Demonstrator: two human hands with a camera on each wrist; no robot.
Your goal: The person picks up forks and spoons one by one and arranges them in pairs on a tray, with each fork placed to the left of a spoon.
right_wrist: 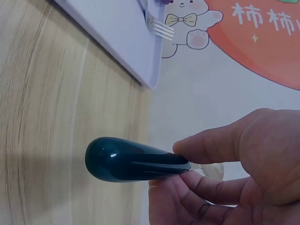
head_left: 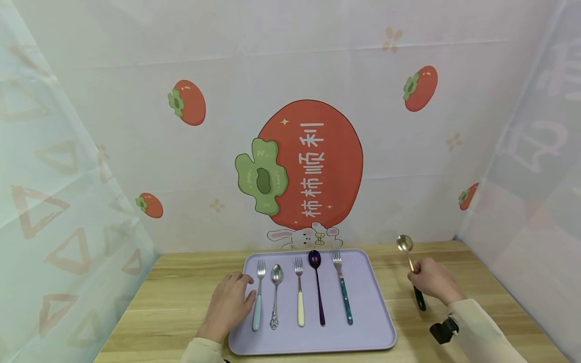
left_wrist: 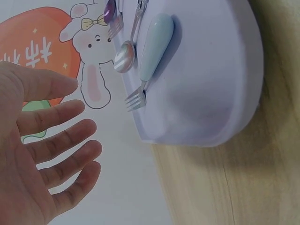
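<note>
My right hand [head_left: 433, 280] pinches a spoon [head_left: 419, 298] between thumb and fingers, to the right of the lilac tray [head_left: 374, 327]. Its bowl is gold, and its rounded dark green handle [right_wrist: 124, 159] points toward the right wrist camera. Fingers spread and nothing in them, my left hand [head_left: 229, 302] is over the tray's left edge, beside a fork with a pale blue handle [head_left: 256, 312]. Further right on the tray lie a silver spoon [head_left: 277, 274], a fork with a cream handle [head_left: 301, 308], a dark purple spoon [head_left: 314, 259] and a fork with a green handle [head_left: 346, 300].
The tray has a raised rim and stands on a wood-grain table [head_left: 172, 292]. Behind the table hangs a white cloth [head_left: 218, 151] printed with persimmons and a rabbit. More cloth closes off the left side [head_left: 63, 201] and right side [head_left: 531, 212].
</note>
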